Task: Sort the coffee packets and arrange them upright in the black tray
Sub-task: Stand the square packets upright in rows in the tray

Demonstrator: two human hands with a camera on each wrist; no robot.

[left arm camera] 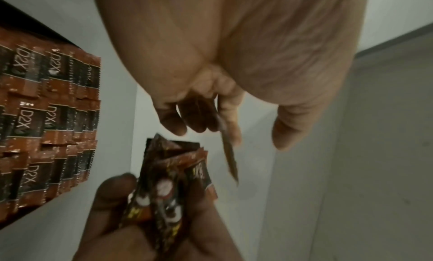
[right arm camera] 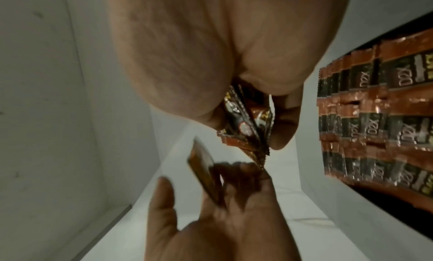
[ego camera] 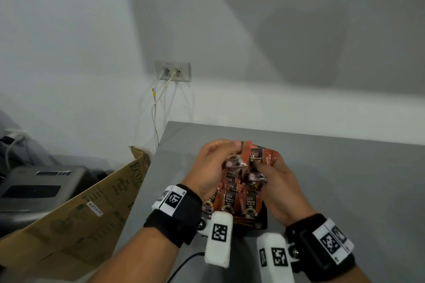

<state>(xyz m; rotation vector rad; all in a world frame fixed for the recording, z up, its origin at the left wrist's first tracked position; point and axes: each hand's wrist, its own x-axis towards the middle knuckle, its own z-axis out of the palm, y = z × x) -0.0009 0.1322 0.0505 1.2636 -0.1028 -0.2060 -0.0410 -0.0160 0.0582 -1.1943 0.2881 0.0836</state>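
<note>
Over the black tray (ego camera: 261,225), both hands hold brown and orange D2X coffee packets. Several packets (ego camera: 239,202) stand upright in rows inside the tray; the left wrist view shows these rows (left arm camera: 46,117) and so does the right wrist view (right arm camera: 374,117). My right hand (ego camera: 272,176) grips a fanned bunch of packets (ego camera: 257,158), which shows between its thumb and fingers (right arm camera: 246,124). My left hand (ego camera: 222,156) pinches a single packet (left arm camera: 230,159), seen edge-on, just left of the bunch. The tray's far part is hidden behind the hands.
The tray sits near the front left of a grey table (ego camera: 333,179). An open cardboard box (ego camera: 76,220) leans against the table's left side. A wall socket with two cables (ego camera: 172,71) is behind. A grey machine (ego camera: 36,188) stands at far left.
</note>
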